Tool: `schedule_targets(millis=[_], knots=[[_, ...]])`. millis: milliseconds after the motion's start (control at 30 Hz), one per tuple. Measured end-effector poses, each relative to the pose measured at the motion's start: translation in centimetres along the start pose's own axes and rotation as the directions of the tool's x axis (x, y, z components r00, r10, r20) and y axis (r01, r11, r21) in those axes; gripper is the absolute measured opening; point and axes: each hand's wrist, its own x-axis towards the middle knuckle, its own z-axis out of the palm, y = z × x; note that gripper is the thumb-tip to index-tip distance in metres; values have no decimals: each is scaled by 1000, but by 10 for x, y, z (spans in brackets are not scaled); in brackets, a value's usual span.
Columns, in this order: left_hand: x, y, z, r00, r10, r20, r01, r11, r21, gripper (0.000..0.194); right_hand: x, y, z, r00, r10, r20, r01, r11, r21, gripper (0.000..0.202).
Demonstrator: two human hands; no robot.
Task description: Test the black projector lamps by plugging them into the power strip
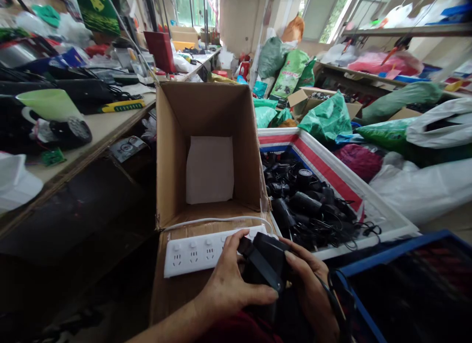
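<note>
Both my hands hold a black plastic device (pixel 271 254) whose exact kind I cannot make out. My left hand (pixel 234 279) grips its left side, thumb along the lower edge and fingers at the top. Around the right side curls my right hand (pixel 311 286), with a dark cord (pixel 332 294) running beside its wrist. Just behind the device lies a white power strip (pixel 193 254) with several sockets and a white cable (pixel 221 219). It rests on a cardboard surface (pixel 184 294), and part of it is hidden by my hands.
An open cardboard box (pixel 206 107) stands ahead, a pale sheet (pixel 210 171) inside. To the right is a white-framed bin (pixel 383 210) of black corded devices (pixel 306 200), with a blue crate (pixel 354 289) nearer. A cluttered workbench (pixel 106 131) runs along the left, bearing a yellow-green cutter (pixel 121 106).
</note>
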Motion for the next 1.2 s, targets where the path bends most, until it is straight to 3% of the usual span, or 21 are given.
schedule_targets(millis=[300, 600, 767, 967, 1200], knots=[[0, 3, -1, 1000, -3, -7, 4, 1000, 25, 103, 0, -2, 0, 986, 161, 44, -164, 985, 55, 53], [-2, -6, -2, 995, 94, -14, -92, 988, 124, 101, -4, -6, -1, 972, 205, 113, -218, 970, 112, 51], [-5, -6, -2, 985, 173, 0, -168, 955, 246, 97, -8, -10, 3, 953, 232, 195, -276, 929, 246, 42], [-9, -1, -2, 987, 162, 14, -157, 928, 338, 99, -12, -7, 9, 961, 202, 190, -252, 921, 297, 39], [-7, -10, -4, 991, 134, -12, -127, 961, 247, 101, -15, -21, 18, 917, 338, 213, -400, 775, 490, 42]])
